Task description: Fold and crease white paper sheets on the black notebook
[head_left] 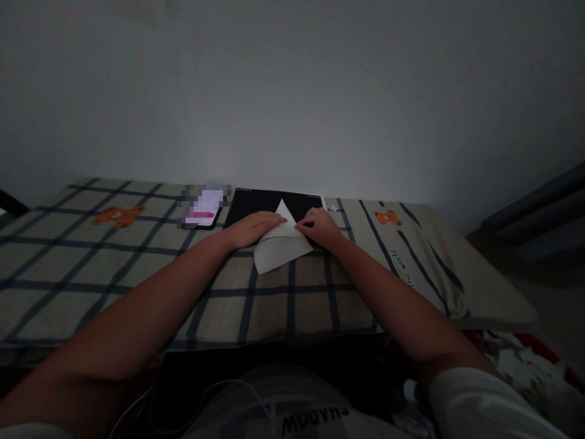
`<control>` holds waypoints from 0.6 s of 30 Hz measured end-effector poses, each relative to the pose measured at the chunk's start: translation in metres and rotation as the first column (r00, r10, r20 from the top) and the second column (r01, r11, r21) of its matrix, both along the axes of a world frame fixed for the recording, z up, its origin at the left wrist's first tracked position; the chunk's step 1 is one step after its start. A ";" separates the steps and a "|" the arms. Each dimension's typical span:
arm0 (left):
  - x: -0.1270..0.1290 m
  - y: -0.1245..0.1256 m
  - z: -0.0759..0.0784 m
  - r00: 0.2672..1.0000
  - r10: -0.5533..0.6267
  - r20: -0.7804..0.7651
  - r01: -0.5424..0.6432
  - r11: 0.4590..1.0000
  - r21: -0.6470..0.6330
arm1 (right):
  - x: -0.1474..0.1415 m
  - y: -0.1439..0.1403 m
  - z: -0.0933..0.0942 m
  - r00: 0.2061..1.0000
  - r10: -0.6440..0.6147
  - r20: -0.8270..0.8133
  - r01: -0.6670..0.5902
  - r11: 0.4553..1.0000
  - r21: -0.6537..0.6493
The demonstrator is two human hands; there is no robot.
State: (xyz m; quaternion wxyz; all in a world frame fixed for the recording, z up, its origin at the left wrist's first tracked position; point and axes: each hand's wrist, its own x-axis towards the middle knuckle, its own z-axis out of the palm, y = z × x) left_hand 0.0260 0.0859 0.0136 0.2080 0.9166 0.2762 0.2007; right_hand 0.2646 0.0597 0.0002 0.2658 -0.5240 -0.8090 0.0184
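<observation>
Two bare hands meet on a white sheet of paper (pixel 280 242) folded into a pointed, triangle-like shape, lying near the far edge of the surface (pixel 137 268), about midway along it. Left hand (pixel 253 228) lies flat, palm down, fingers (pixel 274 218) stretched out and pressed on the paper's left half, likely to pin it so it doesn't slide on the cloth. Right hand (pixel 320 224) sits at the right side of the fold, fingers curled and bunched on the paper edge, seemingly pinching or pressing a crease; dim light, so cannot tell whether they really nip the paper or just bear down on it. Paper's peak points away from the person and overlaps a dark flat pad (pixel 256 206) with a dotted far rim, which lies against the far edge by the wall; the paper's near part rests on the checked cloth (pixel 292 299) that covers the surface. The hard pad probably gives a firmer backing than cloth for creasing, a guess only. Just left of the pad, touching or nearly so, lies a phone (pixel 205 208) with a lit screen, face up, within view of the person, content blurred. Cloth has dark grid lines and orange bear prints, one (pixel 117 215) toward the far left corner, one (pixel 388 217) toward the far right; it bunches and hangs off at the right edge. Both forearms reach in from the near edge, converging on the paper. White cable in the person's lap, below the near edge.
</observation>
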 end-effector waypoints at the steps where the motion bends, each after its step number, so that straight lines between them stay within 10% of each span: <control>1: 0.000 0.003 -0.002 1.000 0.007 -0.004 -0.007 1.000 0.021 | 0.000 0.000 0.000 1.000 0.000 0.008 0.000 1.000 0.007; 18: 0.003 0.003 -0.008 0.988 -0.059 -0.144 0.089 0.975 0.206 | 0.014 0.004 0.001 0.984 0.172 -0.039 -0.174 0.984 -0.047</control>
